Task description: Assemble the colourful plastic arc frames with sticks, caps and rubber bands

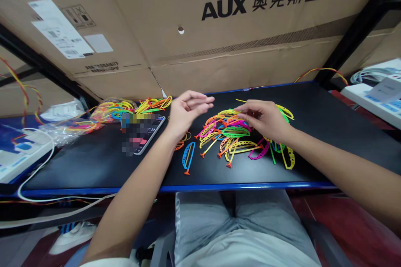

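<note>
My left hand (188,112) is raised over the table at the left of a pile of toy bows, its fingers stretched out and holding nothing. Bent fingers of my right hand (263,117) come together at the pile's top edge, by a yellow toy bow (228,112); what they pinch is hidden. A thin yellow stick (240,100) shows just beyond them. The pile mixes pink, green, blue and orange bows, several with arrows tipped by orange suction cups. A green bow (235,132) lies mid-pile. Apart from it, nearer the front edge, rests a blue bow with its arrow (188,156).
A phone (150,133) lies left of my left forearm. Behind it are more bows (153,104) and clear plastic bags (62,131). A large cardboard box (194,58) walls off the back. White power strips (372,98) and cables flank the black tabletop (103,162).
</note>
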A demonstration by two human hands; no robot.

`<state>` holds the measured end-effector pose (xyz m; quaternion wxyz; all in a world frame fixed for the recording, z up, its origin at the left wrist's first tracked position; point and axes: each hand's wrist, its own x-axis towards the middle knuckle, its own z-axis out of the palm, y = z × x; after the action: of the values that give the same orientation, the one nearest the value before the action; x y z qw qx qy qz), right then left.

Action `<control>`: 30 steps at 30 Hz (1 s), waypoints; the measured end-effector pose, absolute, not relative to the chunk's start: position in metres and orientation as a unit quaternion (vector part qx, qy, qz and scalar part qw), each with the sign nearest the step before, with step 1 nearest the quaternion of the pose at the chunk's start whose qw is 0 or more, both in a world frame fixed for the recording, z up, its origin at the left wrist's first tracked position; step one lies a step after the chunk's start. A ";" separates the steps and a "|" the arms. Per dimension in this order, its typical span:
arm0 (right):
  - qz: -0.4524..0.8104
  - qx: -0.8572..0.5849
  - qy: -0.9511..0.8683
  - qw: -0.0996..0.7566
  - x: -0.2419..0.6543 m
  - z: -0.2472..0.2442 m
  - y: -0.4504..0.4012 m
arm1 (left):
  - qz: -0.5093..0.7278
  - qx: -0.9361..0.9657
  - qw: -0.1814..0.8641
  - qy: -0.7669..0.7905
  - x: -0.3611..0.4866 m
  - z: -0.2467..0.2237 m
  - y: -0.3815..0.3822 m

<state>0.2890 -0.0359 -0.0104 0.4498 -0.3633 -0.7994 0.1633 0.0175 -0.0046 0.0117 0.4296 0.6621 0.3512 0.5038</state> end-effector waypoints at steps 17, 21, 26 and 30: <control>0.074 -0.361 -0.801 0.472 0.291 -0.011 -0.035 | 0.121 0.784 0.268 0.546 -0.116 0.025 0.033; 0.063 -0.368 -0.804 0.463 0.292 -0.011 -0.034 | 0.112 0.795 0.274 0.529 -0.113 0.015 0.039; 0.073 -0.365 -0.801 0.469 0.293 -0.011 -0.033 | 0.134 0.790 0.237 0.549 -0.109 0.012 0.039; 0.156 -0.367 -0.768 0.502 0.289 -0.011 -0.036 | 0.234 0.780 0.201 0.545 -0.084 0.019 0.030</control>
<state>0.2887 -0.0360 -0.0114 0.5015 -0.3665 -0.7680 0.1556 -0.0844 0.0300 0.0193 0.2005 0.7797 0.5452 0.2335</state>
